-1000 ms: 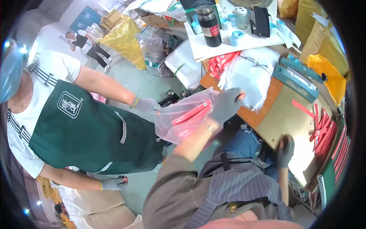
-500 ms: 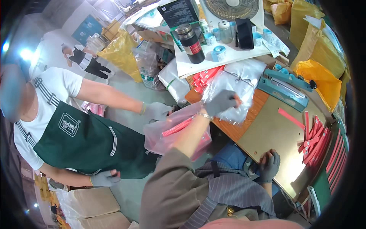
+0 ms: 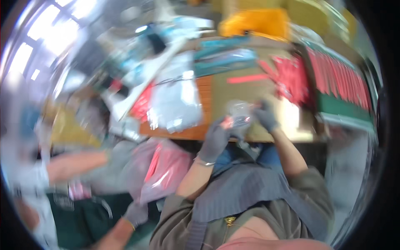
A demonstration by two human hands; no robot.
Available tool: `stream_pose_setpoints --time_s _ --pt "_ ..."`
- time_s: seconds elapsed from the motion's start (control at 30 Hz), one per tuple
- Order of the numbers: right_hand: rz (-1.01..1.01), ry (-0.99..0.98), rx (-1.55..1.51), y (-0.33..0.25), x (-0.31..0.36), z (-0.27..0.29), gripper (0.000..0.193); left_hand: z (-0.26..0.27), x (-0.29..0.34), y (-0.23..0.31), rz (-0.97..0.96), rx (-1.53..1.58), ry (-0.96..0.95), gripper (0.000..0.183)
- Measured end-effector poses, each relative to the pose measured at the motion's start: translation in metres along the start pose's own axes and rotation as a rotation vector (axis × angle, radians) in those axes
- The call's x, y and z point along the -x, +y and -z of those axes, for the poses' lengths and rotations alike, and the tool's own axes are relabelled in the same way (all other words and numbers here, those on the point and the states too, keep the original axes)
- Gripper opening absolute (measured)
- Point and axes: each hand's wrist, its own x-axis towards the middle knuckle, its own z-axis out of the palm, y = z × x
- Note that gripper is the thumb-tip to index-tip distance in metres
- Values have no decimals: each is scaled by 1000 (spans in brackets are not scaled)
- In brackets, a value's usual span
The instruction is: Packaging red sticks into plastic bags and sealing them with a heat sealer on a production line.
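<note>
Small clear packet (image 3: 239,114): held between both gloved hands just above the near edge of the table; something red shows at its lower left, though the blur hides what it is.
Left hand (image 3: 216,139): grey-gloved, fingers curled up against the packet's lower left side — grasping it, a thin bangle at the wrist.
Right hand (image 3: 265,116): grey-gloved, closed on the packet's right edge, forearm rising from the lower right.
Pink bag (image 3: 164,168): a large translucent bag hanging below the table edge to the left, with red strips inside; a co-worker's gloved hand (image 3: 135,213) grips its lower corner.
White bags (image 3: 175,102): a heap of pale plastic bags lying on the table left of the packet, contents not readable through the blur.
Red strips (image 3: 293,75): a loose pile on the table beyond the right hand, with more laid in rows on a green tray (image 3: 341,106) at the far right.
Table (image 3: 216,89): a brown wooden top — one single red strip lies on it, and a teal tool sits at its back edge.
Room: a yellow sack (image 3: 254,23) behind the table, bright windows at upper left; the whole view is heavily smeared.
</note>
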Motion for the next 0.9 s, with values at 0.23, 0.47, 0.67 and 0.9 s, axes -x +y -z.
stream_pose_setpoints --time_s 0.23,0.47,0.67,0.9 --pt "361 -319 390 -38 -15 12 39 6 -2 33 -92 353 147 57" --pt "-15 299 898 -13 -127 164 108 20 -118 -22 -206 -1210 49 30" --pt "-243 468 642 45 -166 176 107 61 -229 -126 -342 -1799 34 50" --pt "-2 322 20 59 -151 146 78 -30 -252 -179 -86 -1176 67 57"
